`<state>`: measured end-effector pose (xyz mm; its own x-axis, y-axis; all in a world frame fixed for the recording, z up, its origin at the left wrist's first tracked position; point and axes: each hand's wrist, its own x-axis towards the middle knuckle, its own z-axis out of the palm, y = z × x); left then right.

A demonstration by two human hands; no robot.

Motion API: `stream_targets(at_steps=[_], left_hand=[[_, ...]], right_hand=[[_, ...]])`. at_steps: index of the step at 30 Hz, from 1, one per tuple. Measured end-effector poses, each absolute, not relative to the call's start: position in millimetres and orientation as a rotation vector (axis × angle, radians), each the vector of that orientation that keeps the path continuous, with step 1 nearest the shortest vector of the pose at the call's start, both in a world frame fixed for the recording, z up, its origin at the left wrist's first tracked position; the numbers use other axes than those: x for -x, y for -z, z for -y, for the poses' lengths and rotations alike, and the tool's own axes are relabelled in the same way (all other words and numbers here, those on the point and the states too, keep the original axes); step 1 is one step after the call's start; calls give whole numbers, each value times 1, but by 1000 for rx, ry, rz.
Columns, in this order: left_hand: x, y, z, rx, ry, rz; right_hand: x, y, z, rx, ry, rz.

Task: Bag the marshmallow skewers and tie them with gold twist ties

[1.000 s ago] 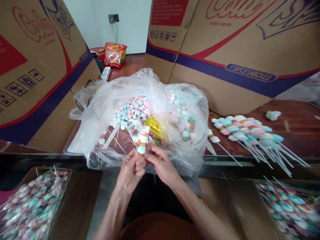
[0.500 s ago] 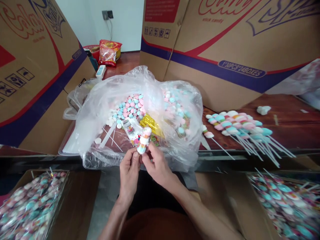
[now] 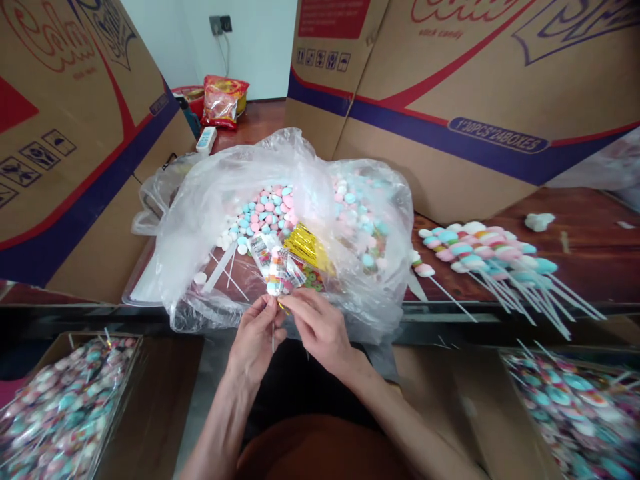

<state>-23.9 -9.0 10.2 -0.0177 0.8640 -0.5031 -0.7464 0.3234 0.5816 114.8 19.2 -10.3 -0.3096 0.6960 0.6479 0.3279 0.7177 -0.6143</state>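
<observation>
My left hand (image 3: 257,328) is closed around the white stick of a marshmallow skewer (image 3: 278,270), just below its candy. The skewer stands nearly upright in a clear printed wrapper. Against the wrapper's neck, my right hand (image 3: 320,327) pinches a gold twist tie (image 3: 283,307), mostly hidden by the fingers. Behind the skewer lie printed wrappers (image 3: 260,252), a bundle of gold twist ties (image 3: 306,247) and colourful ring candies (image 3: 314,279). Loose pink, blue and white marshmallows (image 3: 265,210) are heaped under and in front of a clear plastic bag (image 3: 235,160).
Unwrapped marshmallow skewers (image 3: 480,247) are piled at the right of the table (image 3: 590,240). Large cardboard boxes (image 3: 400,140) stand behind and at left. Below the table edge, a left carton (image 3: 133,360) and a right carton (image 3: 530,427) hold wrapped skewers.
The wrapped skewer has come more upright and slightly left. My right fingers have shifted to the wrapper's neck, where a gold twist tie now shows. The whole view has shifted slightly.
</observation>
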Motion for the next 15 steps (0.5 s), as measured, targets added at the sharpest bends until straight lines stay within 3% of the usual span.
stream_targets(at_steps=[6, 11, 15], left_hand=[[18, -14, 14, -72, -1293, -873], [12, -12, 19, -92, -1381, -850], [19, -12, 16, -206, -1343, -843]], right_hand=[[-114, 3, -24, 678, -165, 1972], [-98, -4, -16, 879, -203, 1913], [-87, -6, -6, 979, -419, 1835]])
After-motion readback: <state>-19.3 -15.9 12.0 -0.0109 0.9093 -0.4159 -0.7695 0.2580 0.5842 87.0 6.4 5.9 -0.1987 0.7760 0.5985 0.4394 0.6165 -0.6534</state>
